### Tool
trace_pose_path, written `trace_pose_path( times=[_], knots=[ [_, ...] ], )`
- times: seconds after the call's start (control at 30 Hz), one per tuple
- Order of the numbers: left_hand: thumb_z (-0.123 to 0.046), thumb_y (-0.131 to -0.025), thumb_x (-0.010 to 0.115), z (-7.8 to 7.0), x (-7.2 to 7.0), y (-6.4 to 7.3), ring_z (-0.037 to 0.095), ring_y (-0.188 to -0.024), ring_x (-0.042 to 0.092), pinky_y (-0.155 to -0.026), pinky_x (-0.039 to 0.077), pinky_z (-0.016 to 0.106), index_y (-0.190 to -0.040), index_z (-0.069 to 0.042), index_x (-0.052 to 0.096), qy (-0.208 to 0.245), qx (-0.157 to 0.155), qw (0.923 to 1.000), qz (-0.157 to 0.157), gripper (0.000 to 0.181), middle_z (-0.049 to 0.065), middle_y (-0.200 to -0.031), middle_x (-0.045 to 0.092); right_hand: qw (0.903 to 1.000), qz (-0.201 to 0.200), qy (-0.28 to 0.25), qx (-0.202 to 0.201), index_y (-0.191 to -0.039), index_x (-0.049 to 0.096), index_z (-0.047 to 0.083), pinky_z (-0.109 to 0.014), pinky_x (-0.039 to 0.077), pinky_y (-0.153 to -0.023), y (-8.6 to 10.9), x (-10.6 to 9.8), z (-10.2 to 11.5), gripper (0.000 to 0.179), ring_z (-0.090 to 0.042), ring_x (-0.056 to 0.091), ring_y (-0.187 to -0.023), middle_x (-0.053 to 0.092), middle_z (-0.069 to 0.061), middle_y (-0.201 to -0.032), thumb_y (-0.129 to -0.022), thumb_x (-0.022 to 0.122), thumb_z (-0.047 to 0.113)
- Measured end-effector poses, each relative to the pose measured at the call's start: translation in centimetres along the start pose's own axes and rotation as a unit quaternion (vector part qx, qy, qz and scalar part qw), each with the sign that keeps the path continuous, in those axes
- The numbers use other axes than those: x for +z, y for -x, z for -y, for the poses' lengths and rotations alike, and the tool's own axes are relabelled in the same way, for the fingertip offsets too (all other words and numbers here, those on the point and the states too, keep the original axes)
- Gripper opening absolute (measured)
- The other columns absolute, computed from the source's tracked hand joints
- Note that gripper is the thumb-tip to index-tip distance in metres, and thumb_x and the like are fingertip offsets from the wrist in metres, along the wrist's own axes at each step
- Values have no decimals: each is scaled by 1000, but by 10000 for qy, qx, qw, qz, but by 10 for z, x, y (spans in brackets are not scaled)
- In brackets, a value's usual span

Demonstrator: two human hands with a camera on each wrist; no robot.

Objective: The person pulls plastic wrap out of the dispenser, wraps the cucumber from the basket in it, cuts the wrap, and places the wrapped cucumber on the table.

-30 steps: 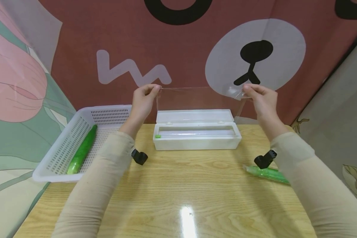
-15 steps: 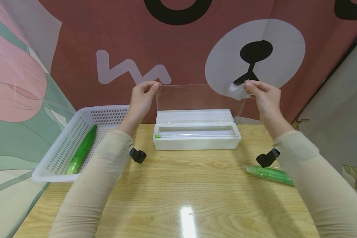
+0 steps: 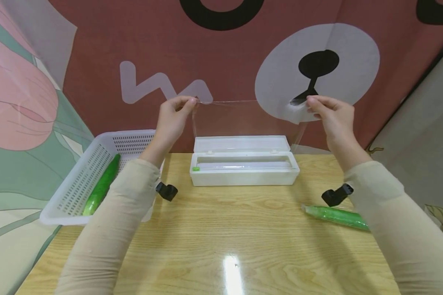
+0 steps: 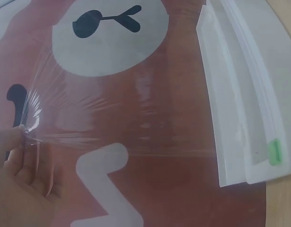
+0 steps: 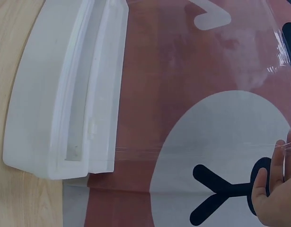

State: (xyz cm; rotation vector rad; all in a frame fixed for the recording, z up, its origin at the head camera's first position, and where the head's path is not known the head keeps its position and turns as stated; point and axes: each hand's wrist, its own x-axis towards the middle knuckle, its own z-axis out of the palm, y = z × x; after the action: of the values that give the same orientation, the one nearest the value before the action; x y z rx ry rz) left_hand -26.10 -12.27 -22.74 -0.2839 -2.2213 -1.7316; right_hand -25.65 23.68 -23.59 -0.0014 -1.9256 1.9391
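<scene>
A sheet of clear plastic wrap (image 3: 243, 119) stretches between both hands, above and behind a white wrap dispenser box (image 3: 243, 177). My left hand (image 3: 172, 119) pinches its upper left corner between thumb and fingers; creases fan out from that grip in the left wrist view. At the upper right corner, my right hand (image 3: 336, 119) pinches the wrap, which bunches whitish beside the fingertips. The box lid (image 3: 241, 143) stands raised at the back. Inside lies a pale roll (image 3: 243, 165), and a green slider (image 3: 196, 169) sits at the left end of the box's front edge.
At the left stands a white perforated basket (image 3: 71, 180) with a green cucumber (image 3: 102, 186) in it. Another cucumber, wrapped in film (image 3: 336, 216), lies on the wooden table (image 3: 221, 229) by the right forearm. A printed curtain (image 3: 229, 57) hangs directly behind the table.
Both hands have risen and moved slightly apart, drawing the plastic wrap higher over the box. The box, basket and cucumbers have stayed put.
</scene>
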Motion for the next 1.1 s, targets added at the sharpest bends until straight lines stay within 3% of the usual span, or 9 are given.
trace_pose_path(
  times=[0.2,0.37,0.63,0.87,1.1],
  knots=[
    [-23,-101,59,-1,-3,12,17,-97,58,-90,45,27,-111,1,68,83,100,9999,106,28,16,-105,65,9987,257,-400,-154,-99,79,7,-19,48,-79,10,-9,3,23,-11,63,-82,71,4,-83,-83,81,23],
    [-27,-101,59,-1,-8,33,21,-104,58,-98,45,30,-114,-2,69,89,161,9991,373,29,12,-107,65,9970,415,-609,-255,-99,78,6,-19,50,-80,25,-21,2,19,-11,63,-82,73,3,-84,-84,80,17],
    [-25,-101,59,0,-14,73,22,-99,60,-92,51,30,-114,-1,67,43,240,9964,814,28,7,-106,66,9970,641,-168,-404,-104,76,2,-16,47,-83,57,-43,-1,21,-10,66,-86,74,4,-86,-89,76,16],
    [-18,-101,60,5,-16,104,22,-102,62,-93,50,27,-109,1,67,-13,285,9939,1069,22,11,-108,68,9940,1018,-95,-381,-110,71,-5,-17,43,-90,90,-62,-8,22,-11,65,-92,74,3,-92,-94,69,10],
    [-19,-99,62,15,-18,134,24,-97,63,-86,51,30,-105,-5,70,-328,173,9910,1285,18,7,-101,69,9913,1089,618,-398,-110,71,-3,-15,42,-88,118,-77,-20,18,-8,62,-94,72,5,-97,-95,66,5]
  ],
)
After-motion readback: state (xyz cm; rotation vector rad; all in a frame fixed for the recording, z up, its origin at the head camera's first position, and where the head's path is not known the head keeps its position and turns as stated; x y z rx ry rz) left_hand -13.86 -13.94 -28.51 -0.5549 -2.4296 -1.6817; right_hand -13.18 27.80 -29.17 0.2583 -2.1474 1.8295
